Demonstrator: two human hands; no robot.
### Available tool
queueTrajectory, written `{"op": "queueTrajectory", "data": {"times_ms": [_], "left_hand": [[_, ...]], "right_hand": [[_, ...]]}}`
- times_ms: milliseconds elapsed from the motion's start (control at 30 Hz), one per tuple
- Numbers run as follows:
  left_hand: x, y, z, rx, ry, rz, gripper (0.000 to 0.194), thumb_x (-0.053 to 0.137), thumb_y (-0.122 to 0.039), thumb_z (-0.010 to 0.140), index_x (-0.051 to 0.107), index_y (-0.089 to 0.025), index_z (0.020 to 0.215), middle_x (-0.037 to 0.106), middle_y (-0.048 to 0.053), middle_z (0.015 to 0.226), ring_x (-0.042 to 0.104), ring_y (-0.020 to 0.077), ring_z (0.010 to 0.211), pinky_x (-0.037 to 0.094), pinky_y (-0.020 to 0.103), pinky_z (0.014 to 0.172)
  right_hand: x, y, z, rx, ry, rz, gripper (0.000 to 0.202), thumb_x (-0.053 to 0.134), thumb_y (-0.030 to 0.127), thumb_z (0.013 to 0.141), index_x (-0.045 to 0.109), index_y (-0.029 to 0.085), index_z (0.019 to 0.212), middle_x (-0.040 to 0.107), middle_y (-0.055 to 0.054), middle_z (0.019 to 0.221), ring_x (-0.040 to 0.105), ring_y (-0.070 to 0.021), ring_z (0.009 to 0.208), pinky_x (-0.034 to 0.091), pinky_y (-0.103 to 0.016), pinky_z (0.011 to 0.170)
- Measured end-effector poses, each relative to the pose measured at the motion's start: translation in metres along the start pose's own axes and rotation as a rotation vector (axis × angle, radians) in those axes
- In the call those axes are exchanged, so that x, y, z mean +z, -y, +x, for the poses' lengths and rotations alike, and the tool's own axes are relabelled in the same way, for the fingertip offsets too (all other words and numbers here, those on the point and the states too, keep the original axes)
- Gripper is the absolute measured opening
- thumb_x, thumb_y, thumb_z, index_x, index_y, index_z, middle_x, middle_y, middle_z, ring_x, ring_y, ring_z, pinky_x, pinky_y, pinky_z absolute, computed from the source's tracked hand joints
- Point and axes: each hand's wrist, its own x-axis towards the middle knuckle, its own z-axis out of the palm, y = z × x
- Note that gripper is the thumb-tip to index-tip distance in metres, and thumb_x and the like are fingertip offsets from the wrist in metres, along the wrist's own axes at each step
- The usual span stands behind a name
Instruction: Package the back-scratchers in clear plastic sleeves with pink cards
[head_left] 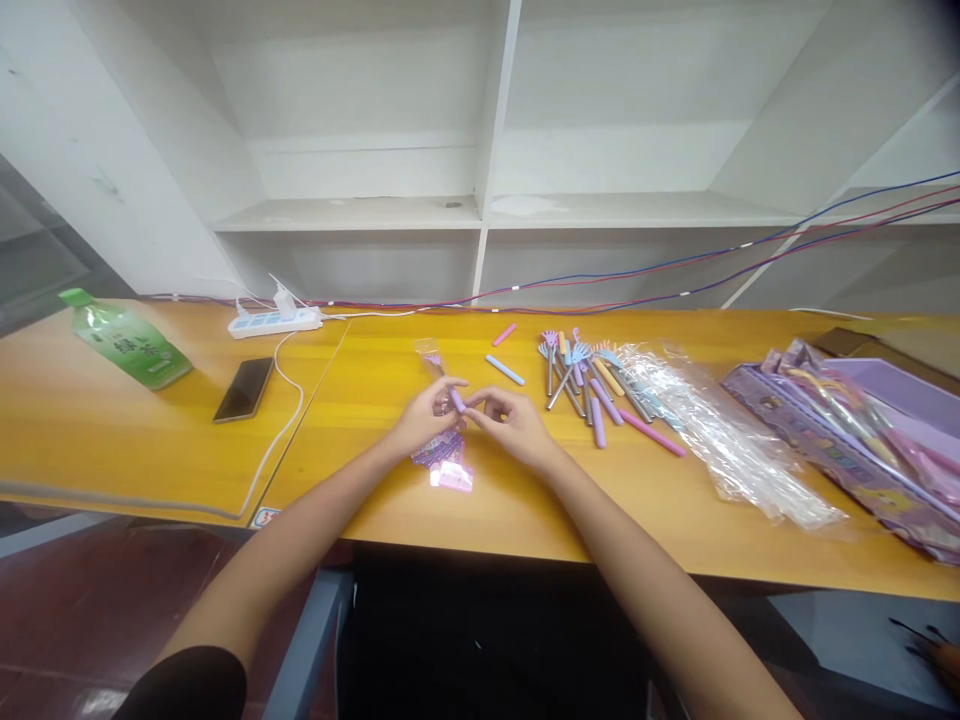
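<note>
Gripping a purple handle (457, 400) between thumb and fingers, the left hand (424, 418) is above the table (517, 515), while the right hand (519, 430) has its fingertips at the handle's near end; whether they pinch it or only touch it, I cannot tell. A clear wrapper (429, 349) shows just beyond the left hand, and printed cards (441, 450) lie below the handle. A pink tube (504, 334) and a blue tube (505, 370) lie beyond the right hand. Farther right, scratchers (576, 372) are heaped beside clear bags (739, 445).
</note>
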Motion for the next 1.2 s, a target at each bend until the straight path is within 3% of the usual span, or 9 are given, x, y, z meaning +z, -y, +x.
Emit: {"op": "queueTrajectory", "data": {"times_ms": [233, 500, 667, 800, 900, 1033, 1200], "left_hand": [[0.000, 0.001, -0.001, 0.062, 0.081, 0.072, 0.055, 0.080, -0.030, 0.081, 0.058, -0.021, 0.131, 0.068, 0.003, 0.100, 0.070, 0.0146, 0.082, 0.059, 0.027, 0.076], [0.004, -0.004, -0.004, 0.022, 0.097, 0.041, 0.057, 0.082, -0.035, 0.081, 0.057, -0.020, 0.130, 0.067, 0.002, 0.097, 0.067, 0.0125, 0.077, 0.057, 0.025, 0.071], [0.006, -0.007, -0.005, -0.056, 0.056, -0.042, 0.065, 0.088, -0.036, 0.075, 0.057, -0.018, 0.128, 0.069, 0.003, 0.093, 0.068, 0.0130, 0.074, 0.057, 0.026, 0.070], [0.004, -0.010, -0.004, -0.113, 0.001, -0.104, 0.064, 0.087, -0.038, 0.075, 0.057, -0.017, 0.128, 0.070, 0.002, 0.085, 0.068, 0.0128, 0.066, 0.055, 0.025, 0.064], [0.002, -0.012, -0.003, -0.153, -0.021, -0.130, 0.054, 0.081, -0.040, 0.080, 0.060, -0.017, 0.124, 0.070, 0.003, 0.079, 0.069, 0.0141, 0.063, 0.055, 0.025, 0.062], [0.001, -0.013, -0.002, -0.214, -0.030, -0.175, 0.040, 0.075, -0.039, 0.083, 0.062, -0.017, 0.114, 0.070, 0.004, 0.080, 0.070, 0.0152, 0.063, 0.055, 0.025, 0.061], [0.000, -0.010, -0.002, -0.228, 0.013, -0.201, 0.043, 0.066, -0.055, 0.089, 0.063, -0.017, 0.110, 0.070, 0.005, 0.082, 0.071, 0.0159, 0.064, 0.056, 0.025, 0.060]], "right_hand": [[-0.001, -0.006, 0.002, -0.060, -0.030, -0.048, 0.032, 0.073, 0.055, 0.092, 0.076, 0.023, 0.100, 0.064, -0.002, 0.082, 0.048, -0.0144, 0.059, 0.041, -0.030, 0.059], [0.000, -0.012, 0.003, -0.060, -0.008, -0.090, 0.023, 0.070, 0.043, 0.095, 0.076, 0.023, 0.105, 0.064, -0.001, 0.083, 0.048, -0.0145, 0.061, 0.040, -0.029, 0.060], [-0.002, -0.014, 0.005, -0.068, 0.044, -0.086, 0.020, 0.054, 0.026, 0.097, 0.072, 0.021, 0.105, 0.066, -0.001, 0.084, 0.054, -0.0155, 0.068, 0.041, -0.029, 0.065], [-0.005, -0.010, 0.004, -0.117, 0.115, -0.064, 0.020, 0.052, 0.015, 0.089, 0.069, 0.021, 0.098, 0.064, -0.001, 0.088, 0.055, -0.0155, 0.072, 0.042, -0.028, 0.067], [-0.004, -0.009, 0.002, -0.135, 0.136, -0.068, 0.013, 0.060, 0.017, 0.087, 0.066, 0.021, 0.097, 0.059, -0.001, 0.091, 0.051, -0.0130, 0.066, 0.043, -0.027, 0.064], [-0.003, -0.010, 0.001, -0.172, 0.118, -0.095, 0.009, 0.068, 0.030, 0.094, 0.068, 0.022, 0.098, 0.056, -0.002, 0.093, 0.047, -0.0120, 0.063, 0.043, -0.028, 0.062], [-0.004, -0.006, 0.003, -0.184, 0.057, -0.042, 0.018, 0.067, 0.040, 0.099, 0.070, 0.022, 0.097, 0.057, -0.006, 0.103, 0.052, -0.0143, 0.070, 0.046, -0.030, 0.065]]}}
